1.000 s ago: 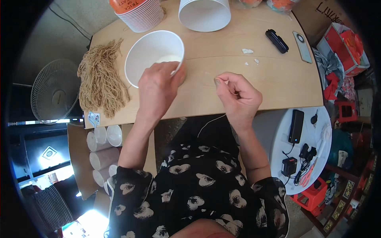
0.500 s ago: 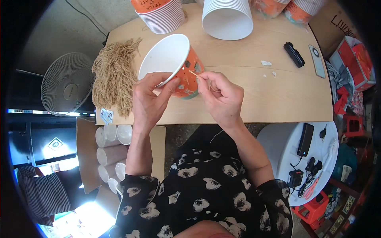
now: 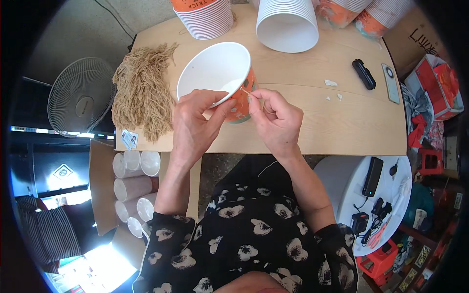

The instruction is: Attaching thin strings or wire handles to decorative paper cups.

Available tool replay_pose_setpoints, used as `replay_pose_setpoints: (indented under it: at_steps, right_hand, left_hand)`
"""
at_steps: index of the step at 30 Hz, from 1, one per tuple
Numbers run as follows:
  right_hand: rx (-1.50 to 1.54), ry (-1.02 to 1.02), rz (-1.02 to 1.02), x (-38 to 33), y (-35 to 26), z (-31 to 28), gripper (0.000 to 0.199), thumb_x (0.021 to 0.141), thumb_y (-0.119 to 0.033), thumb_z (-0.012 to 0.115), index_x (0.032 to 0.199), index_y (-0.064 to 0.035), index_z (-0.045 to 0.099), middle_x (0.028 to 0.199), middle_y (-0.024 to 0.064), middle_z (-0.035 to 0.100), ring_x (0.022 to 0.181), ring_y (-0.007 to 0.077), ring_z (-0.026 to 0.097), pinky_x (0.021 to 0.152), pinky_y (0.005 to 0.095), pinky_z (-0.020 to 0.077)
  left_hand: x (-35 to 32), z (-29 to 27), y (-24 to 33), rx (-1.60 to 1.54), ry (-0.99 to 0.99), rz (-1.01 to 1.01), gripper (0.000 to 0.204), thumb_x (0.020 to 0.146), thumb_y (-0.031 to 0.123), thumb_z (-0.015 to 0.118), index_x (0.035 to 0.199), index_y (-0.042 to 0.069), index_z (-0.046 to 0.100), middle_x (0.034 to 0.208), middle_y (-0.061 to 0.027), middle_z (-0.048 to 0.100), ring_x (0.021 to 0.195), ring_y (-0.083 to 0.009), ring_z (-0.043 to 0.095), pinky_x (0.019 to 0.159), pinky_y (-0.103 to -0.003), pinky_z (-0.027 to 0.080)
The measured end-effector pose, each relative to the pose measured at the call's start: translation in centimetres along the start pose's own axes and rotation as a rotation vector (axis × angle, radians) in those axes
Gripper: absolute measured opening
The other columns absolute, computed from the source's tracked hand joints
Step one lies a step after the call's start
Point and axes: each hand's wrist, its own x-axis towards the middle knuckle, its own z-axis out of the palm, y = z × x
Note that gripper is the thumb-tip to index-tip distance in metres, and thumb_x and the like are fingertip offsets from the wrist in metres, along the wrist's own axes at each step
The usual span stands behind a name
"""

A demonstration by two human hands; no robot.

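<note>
An orange paper bucket (image 3: 241, 108) with a white inside and a printed pattern is tilted on the table, its mouth toward the upper left. My left hand (image 3: 198, 119) grips its near rim, thumb outside and fingers within. Just right of the rim, my right hand (image 3: 277, 115) pinches the end of a thin tan cord (image 3: 245, 91) against the bucket's side. Whether the cord's tip has entered a hole there is too small to tell. A heap of tan cords (image 3: 141, 90) lies on the table's left.
Stacked buckets (image 3: 204, 19) and a white bucket stack on its side (image 3: 287, 29) stand at the back. White scraps (image 3: 330, 83), a black case (image 3: 363, 74) and a phone (image 3: 390, 83) lie to the right. A fan (image 3: 82, 96) stands left; a box of clear cups (image 3: 103, 188) sits below it.
The bucket and both hands have shifted slightly right in the picture. The bucket is turned a little, and the right hand has brought the cord closer to the rim.
</note>
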Motion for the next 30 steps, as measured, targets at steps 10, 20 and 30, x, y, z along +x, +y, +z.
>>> replay_pose_setpoints:
  at_steps: [10,20,30]
  right_hand:
    - [0.017,-0.006,0.084,-0.8,1.5,-0.4,0.007,0.090,0.003,0.071,0.097,0.0021,0.070,0.061,-0.0119,0.039,0.054,-0.0023,0.032,0.049,0.0191,0.0234]
    - [0.083,-0.058,0.259,-1.1,3.0,-1.3,0.003,0.091,0.000,0.070,0.094,0.0007,0.069,0.060,-0.0104,0.038,0.055,-0.0014,0.032,0.049,0.0198,0.0248]
    - [0.053,-0.059,0.286,-1.0,3.1,-1.6,0.003,0.092,0.000,0.069,0.096,0.0010,0.069,0.061,-0.0113,0.041,0.056,-0.0016,0.033,0.050,0.0196,0.0252]
  left_hand:
    - [-0.4,0.8,1.3,0.118,-0.059,0.131,0.020,0.083,0.014,0.078,0.099,0.003,0.074,0.081,-0.0151,0.073,0.073,-0.0320,0.070,0.068,-0.039,0.053]
    - [3.6,0.9,-1.0,-0.052,-0.437,0.034,0.041,0.097,0.006,0.057,0.138,0.002,0.054,0.101,-0.0155,0.074,0.081,-0.0246,0.073,0.075,-0.034,0.057]
    - [4.3,1.6,-0.1,-0.092,-0.443,-0.034,0.016,0.085,0.007,0.068,0.098,-0.001,0.075,0.086,-0.0202,0.074,0.079,-0.0328,0.073,0.074,-0.039,0.058]
